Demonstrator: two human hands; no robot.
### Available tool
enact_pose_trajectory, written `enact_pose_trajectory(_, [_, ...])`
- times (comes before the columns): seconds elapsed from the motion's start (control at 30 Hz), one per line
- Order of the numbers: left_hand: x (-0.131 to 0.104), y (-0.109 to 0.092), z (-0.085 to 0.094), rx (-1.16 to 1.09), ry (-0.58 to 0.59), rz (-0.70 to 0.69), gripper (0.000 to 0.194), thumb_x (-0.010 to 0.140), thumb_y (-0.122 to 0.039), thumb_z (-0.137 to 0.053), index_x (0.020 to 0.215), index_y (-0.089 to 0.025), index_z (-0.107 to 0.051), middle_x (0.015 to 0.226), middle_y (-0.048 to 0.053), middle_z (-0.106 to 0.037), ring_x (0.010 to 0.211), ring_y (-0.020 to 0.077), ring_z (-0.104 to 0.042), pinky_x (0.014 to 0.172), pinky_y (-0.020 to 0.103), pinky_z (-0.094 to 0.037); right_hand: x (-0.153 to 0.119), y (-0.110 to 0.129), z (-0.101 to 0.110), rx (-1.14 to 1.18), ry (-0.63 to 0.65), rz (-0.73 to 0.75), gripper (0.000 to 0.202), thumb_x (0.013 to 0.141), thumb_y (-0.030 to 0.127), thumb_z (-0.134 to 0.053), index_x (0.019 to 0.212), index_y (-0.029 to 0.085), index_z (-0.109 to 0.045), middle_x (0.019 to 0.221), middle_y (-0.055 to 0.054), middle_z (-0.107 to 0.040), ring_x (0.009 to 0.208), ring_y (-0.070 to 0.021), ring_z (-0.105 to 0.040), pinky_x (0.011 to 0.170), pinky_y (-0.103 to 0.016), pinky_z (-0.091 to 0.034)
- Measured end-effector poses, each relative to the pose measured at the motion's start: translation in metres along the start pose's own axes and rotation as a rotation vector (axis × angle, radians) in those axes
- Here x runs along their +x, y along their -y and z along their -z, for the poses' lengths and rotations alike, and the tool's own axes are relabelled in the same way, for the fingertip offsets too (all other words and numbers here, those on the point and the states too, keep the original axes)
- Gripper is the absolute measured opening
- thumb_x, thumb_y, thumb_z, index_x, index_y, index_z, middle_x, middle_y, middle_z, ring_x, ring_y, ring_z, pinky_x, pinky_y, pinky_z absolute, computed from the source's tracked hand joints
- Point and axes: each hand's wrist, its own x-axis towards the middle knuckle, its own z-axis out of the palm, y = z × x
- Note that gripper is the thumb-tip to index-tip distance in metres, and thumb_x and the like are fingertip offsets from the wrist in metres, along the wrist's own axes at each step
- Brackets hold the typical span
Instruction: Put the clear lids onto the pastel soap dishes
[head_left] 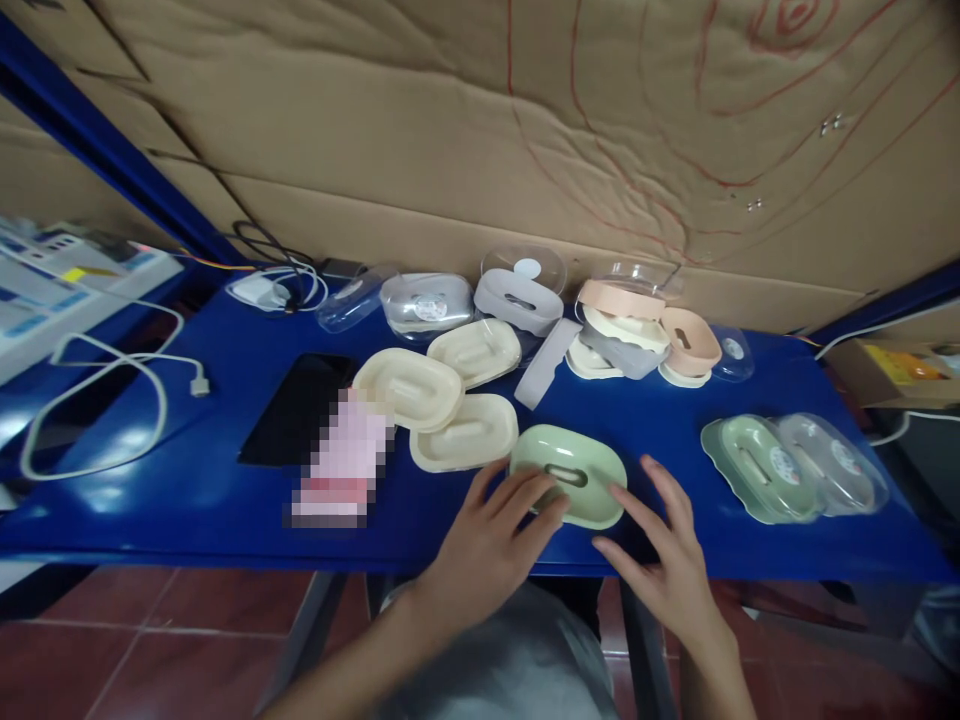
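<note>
A light green oval dish (595, 460) with a slot in its middle lies near the table's front edge. My left hand (499, 535) rests its fingers on the dish's left and front side, fingers apart. On the right side of the dish is my right hand (664, 540), its fingers spread, the index fingertip at the rim. Several cream oval dishes (409, 388) overlap to the left of the green one. Behind stand a grey dish (517, 300), a peach dish (690, 342) and a grey flat strip (546, 365).
Green and clear cases (761, 465) lie at the right of the blue table (217, 520). A black tablet (289, 410) and a blurred pink item (345, 460) are at the left, beside a white cable (161, 400). Cardboard (375, 150) rises behind.
</note>
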Motion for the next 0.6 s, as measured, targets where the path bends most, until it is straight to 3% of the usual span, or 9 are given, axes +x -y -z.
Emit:
enact_pose_trajectory(0.2, [-0.0005, 0.0044, -0.0038, 0.005, 0.07, -0.024, 0.029, 0.105, -0.011, -0.063, 0.132, -0.017, -0.067, 0.137, 0.011, -0.072, 0.131, 0.0267, -0.067, 0.115, 0.048, -0.049, 0.0044, 0.0005, -0.007, 0.041, 0.093, -0.034, 0.047, 0.1, 0.029, -0.074, 0.146, 0.029, -0.063, 0.168, -0.011, -0.047, 0.153, -0.0354, -0.05, 0.118, -0.059, -0.054])
enact_pose_trajectory(0.37, [-0.0034, 0.0032, -0.0023, 0.026, 0.174, -0.03, 0.031, 0.108, -0.009, -0.053, 0.137, -0.014, -0.064, 0.143, 0.011, -0.07, 0.137, 0.0273, -0.062, 0.115, 0.048, -0.049, 0.006, 0.0018, -0.0077, 0.02, 0.148, 0.009, 0.047, 0.103, 0.024, -0.068, 0.149, 0.033, -0.063, 0.17, -0.008, -0.046, 0.157, -0.0352, -0.044, 0.121, -0.062, -0.051])
enact_pose_trajectory(0.6, [-0.0052, -0.0008, -0.0015, 0.044, 0.164, -0.029, 0.029, 0.111, -0.021, -0.054, 0.139, -0.016, -0.063, 0.143, 0.011, -0.071, 0.136, 0.0278, -0.063, 0.113, 0.048, -0.05, 0.0069, 0.0024, -0.0051, 0.026, 0.19, 0.021, 0.049, 0.104, 0.026, -0.067, 0.152, 0.035, -0.06, 0.173, -0.006, -0.041, 0.16, -0.0356, -0.039, 0.119, -0.066, -0.051])
